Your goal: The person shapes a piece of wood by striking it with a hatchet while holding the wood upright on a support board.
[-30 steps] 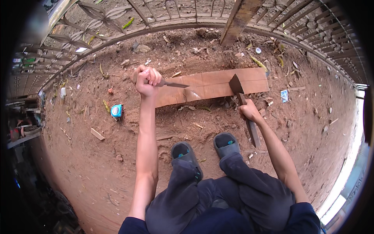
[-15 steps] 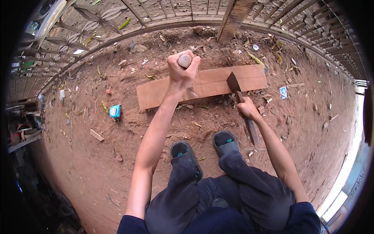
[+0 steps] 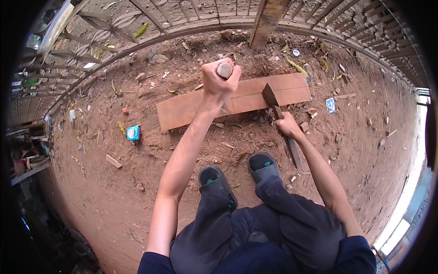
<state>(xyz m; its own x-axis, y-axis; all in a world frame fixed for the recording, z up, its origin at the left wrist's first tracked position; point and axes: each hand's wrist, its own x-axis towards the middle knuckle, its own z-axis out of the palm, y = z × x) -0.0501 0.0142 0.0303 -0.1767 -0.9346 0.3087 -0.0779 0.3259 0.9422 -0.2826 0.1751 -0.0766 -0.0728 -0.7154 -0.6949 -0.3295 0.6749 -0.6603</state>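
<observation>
A reddish-brown wooden board (image 3: 182, 112) lies across the dirt in front of my feet, with a dark line along its right part. My left hand (image 3: 218, 84) is closed round an upright tool with a round wooden handle (image 3: 224, 70), probably a chisel. A bit of metal shows below the fist, over the board; whether it touches is unclear. My right hand (image 3: 287, 125) grips the wooden handle of a hatchet-like tool (image 3: 270, 95), close below its dark flat head. That head is over the board's right half, and the handle's end points back toward my right foot.
A blue tape measure (image 3: 132, 133) rests on the dirt at left. Beyond the board stand a metal fence (image 3: 191, 29) and a wooden post (image 3: 264, 27). Wood chips, stones and a blue-white packet (image 3: 330, 105) are scattered around. My sandalled feet (image 3: 260, 164) are close behind the board.
My left hand with the upright tool has shifted slightly right along the board. My right hand and the hatchet-like tool have barely moved, and the whole view has shifted a little.
</observation>
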